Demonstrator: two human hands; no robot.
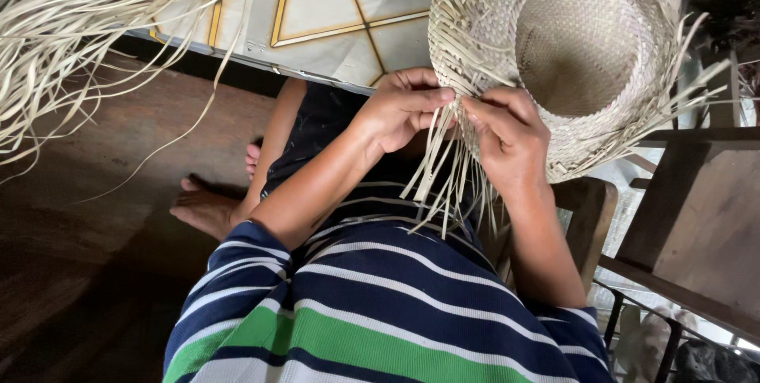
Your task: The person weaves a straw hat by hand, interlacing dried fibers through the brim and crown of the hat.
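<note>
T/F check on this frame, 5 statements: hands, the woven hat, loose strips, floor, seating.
1. Both hands work at the brim of a woven straw hat. True: the left hand and the right hand pinch strips at its near edge.
2. The hat's brim is finished, with no loose ends. False: unwoven strips hang from the brim below the hands.
3. A bundle of loose straw strips lies at the upper left. True.
4. The person wears a plain red shirt. False: the shirt is striped navy, white and green.
5. The right hand holds scissors. False: it holds only straw strips; no tool shows.
</note>
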